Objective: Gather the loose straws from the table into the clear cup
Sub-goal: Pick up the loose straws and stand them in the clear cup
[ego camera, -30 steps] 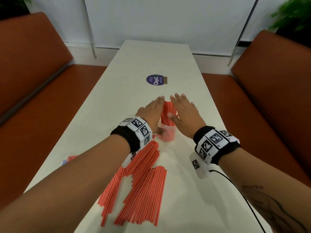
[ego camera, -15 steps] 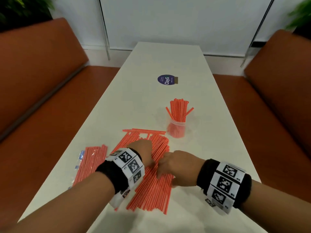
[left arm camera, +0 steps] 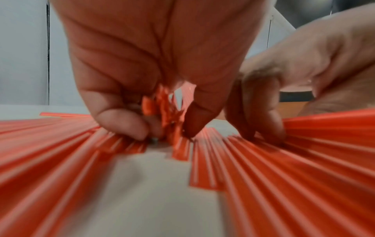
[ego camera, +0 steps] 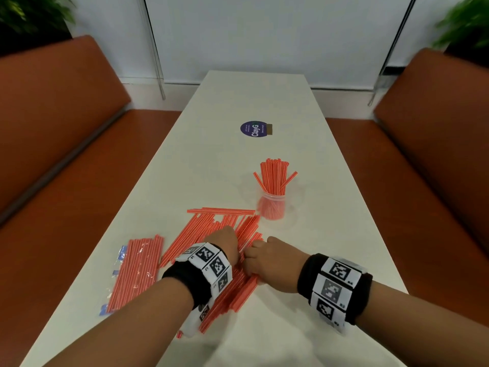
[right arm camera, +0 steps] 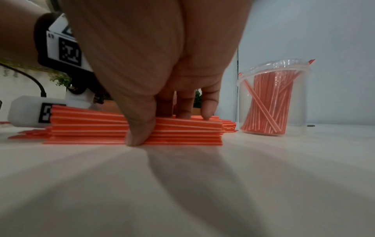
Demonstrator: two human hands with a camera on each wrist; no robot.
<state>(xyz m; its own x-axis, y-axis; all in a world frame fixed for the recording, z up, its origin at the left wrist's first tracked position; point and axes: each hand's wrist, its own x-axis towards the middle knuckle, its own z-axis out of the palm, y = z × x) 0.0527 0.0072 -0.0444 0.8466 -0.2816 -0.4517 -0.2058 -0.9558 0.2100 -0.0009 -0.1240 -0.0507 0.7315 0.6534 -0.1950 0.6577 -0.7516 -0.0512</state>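
Beyond both grips, cup [ego camera: 272,206] stands partly filled; most straws [ego camera: 225,260] lie loose under them. Left hand [ego camera: 223,243] pinches a few straws; right hand [ego camera: 270,263] clamps a stack, thumb [right arm camera: 140,134] on its side. Well under half done

Black wristbands [ego camera: 334,290] with checkered tags

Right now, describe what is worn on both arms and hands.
Bare forearms, no sleeves or gloves. Left hand and right hand each have a black wristband carrying white blocks printed with black square codes. A white camera module hangs under the left wrist, with a black cable.
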